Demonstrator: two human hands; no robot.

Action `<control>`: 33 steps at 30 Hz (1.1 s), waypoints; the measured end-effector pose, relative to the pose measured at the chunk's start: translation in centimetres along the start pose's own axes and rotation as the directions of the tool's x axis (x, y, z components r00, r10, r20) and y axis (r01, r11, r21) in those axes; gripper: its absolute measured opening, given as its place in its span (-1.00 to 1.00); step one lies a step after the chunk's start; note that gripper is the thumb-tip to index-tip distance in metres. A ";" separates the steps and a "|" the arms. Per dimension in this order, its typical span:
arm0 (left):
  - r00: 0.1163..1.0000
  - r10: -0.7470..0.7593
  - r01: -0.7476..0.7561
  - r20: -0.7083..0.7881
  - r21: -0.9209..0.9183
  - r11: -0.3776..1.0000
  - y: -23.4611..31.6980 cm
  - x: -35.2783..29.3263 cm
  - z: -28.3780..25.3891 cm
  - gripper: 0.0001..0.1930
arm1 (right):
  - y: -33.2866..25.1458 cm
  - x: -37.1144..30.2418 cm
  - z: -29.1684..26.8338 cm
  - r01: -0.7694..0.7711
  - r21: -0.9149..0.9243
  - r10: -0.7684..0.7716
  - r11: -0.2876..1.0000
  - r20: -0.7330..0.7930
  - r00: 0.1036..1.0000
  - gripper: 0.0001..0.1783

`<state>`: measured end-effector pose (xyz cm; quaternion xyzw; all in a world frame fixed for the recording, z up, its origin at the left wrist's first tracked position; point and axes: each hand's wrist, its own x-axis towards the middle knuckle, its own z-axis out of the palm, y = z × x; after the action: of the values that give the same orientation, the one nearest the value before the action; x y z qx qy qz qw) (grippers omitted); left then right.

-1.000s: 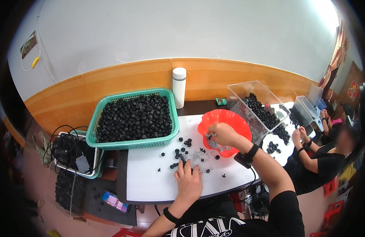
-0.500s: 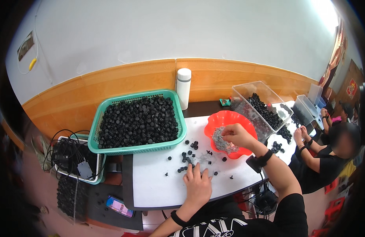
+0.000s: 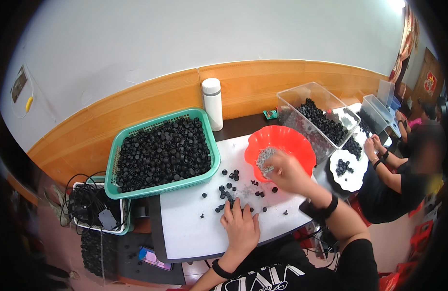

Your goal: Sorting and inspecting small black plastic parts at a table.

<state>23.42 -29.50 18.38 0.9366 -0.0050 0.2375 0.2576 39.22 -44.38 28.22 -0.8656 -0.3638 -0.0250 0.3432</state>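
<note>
My left hand (image 3: 242, 226) rests palm down on the white table sheet (image 3: 185, 237), fingers spread, with fingertips beside small round black plastic caps (image 3: 223, 195). My right hand (image 3: 290, 173) is over the near part of a red scalloped bowl (image 3: 301, 143). Motion blurs its fingers, which look curled together; whatever lies between them cannot be made out. A heap of thin grey metal pieces (image 3: 265, 157), perhaps small screws, lies in the bowl, partly hidden by that hand. Several tiny black pieces (image 3: 254, 183) are scattered between both hands.
A green basket (image 3: 161, 189) full of black caps stands left, beside a white bottle (image 3: 213, 104). Behind the bowl sits a clear bin (image 3: 294, 92) of black parts. Right are a white plate (image 3: 347, 184) and a co-worker (image 3: 393, 179). A phone (image 3: 155, 258) lies lower left.
The view has shifted slightly. My right hand has drawn back from the grey heap toward the bowl's near right side. My left hand stays by the black caps.
</note>
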 end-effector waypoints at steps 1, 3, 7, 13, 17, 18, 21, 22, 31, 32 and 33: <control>1.000 0.000 0.000 -0.004 0.014 1.000 -0.1 0.0 0.1 -0.59 | 0.8 1.1 -1.0 -0.069 -0.036 0.071 0.997 0.065 0.995 -0.60; 1.000 0.009 -0.009 -0.001 0.024 1.000 0.1 0.1 0.2 -0.58 | 2.3 2.7 -1.8 -0.128 -0.186 0.158 0.974 0.157 0.975 -0.52; 1.000 0.006 -0.006 -0.011 0.035 0.999 0.0 0.0 0.4 -0.60 | 4.3 3.9 -1.0 -0.108 -0.279 0.208 0.954 0.359 0.910 -0.33; 1.000 0.000 0.000 -0.022 0.009 1.000 0.1 -0.2 0.6 -0.64 | 5.8 3.5 1.1 -0.023 -0.359 0.170 0.933 0.385 0.907 -0.36; 1.000 -0.013 0.013 -0.023 0.013 1.000 -0.1 -0.1 0.6 -0.65 | 6.4 3.4 0.0 -0.074 -0.309 0.199 0.948 0.396 0.897 -0.42; 1.000 -0.011 0.011 -0.021 0.012 1.000 -0.2 -0.1 0.7 -0.65 | 6.6 3.4 -0.2 -0.062 -0.309 0.182 0.949 0.376 0.908 -0.48; 1.000 0.007 -0.007 -0.022 0.025 1.000 -0.2 -0.2 0.8 -0.61 | 7.4 3.3 -0.9 -0.099 -0.301 0.190 0.948 0.292 0.937 -0.61; 1.000 0.010 -0.010 -0.024 0.022 1.000 -0.2 -0.2 0.8 -0.61 | 7.9 3.3 -1.0 -0.145 -0.283 0.214 0.948 0.231 0.949 -0.66; 1.000 0.007 -0.007 -0.023 0.019 1.000 0.0 0.0 0.6 -0.64 | 5.6 3.3 -3.5 -0.269 0.113 0.282 0.957 -0.124 0.951 -0.74; 1.000 -0.003 0.003 -0.022 0.019 1.000 0.1 -0.1 0.5 -0.64 | 5.8 3.0 -3.2 -0.168 0.056 0.174 0.984 -0.156 0.972 -0.73; 1.000 0.007 -0.007 -0.021 0.010 1.000 0.0 -0.1 0.6 -0.64 | 5.9 2.8 -3.0 -0.174 0.049 0.180 0.984 -0.164 0.970 -0.73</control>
<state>23.57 -29.82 17.92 0.9353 -0.0044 0.2482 0.2520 45.74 -47.41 27.91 -0.8834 -0.2553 -0.0610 0.3882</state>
